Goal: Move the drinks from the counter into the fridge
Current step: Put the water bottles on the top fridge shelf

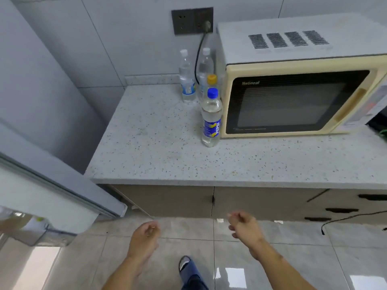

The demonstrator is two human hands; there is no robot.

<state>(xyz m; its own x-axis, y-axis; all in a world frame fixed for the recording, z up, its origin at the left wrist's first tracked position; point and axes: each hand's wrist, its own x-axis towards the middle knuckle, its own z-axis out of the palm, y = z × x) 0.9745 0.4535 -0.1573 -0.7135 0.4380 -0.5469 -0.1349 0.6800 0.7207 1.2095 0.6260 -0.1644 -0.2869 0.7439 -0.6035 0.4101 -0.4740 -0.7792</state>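
Four drinks stand upright on the worktop (159, 155), grouped against the left side of the microwave (293, 97), towards the back corner. Nearest the front is the Pepsi bottle (211, 120), blue-capped, clear contents, just beside the microwave's front corner. Directly behind it stands a yellow-capped bottle (212, 80), largely hidden, only cap and neck showing. Further back are two clear water bottles: the left water bottle (187, 80) and the right water bottle (205, 68), the latter close to the power cord (198, 59) that runs up to the wall socket (192, 20).

Judgement: the cluster is tucked beside the appliance to leave the front of the worktop free; the single-file arrangement means the Pepsi bottle is the obvious first pick, since it blocks the one behind.

The fridge door (52, 185) stands open at the left edge of view, with a door shelf (37, 231) visible lower left holding something too blurred to identify.

The left hand (146, 233) is empty, fingers loosely curled, held low below the worktop edge. The right hand (243, 227) is likewise empty and relaxed, at similar height.

Every bottle lies up and ahead of both hands, well apart from them. The Pepsi bottle is closer to the right hand's line of reach. No drink is grasped; four remain to be moved.
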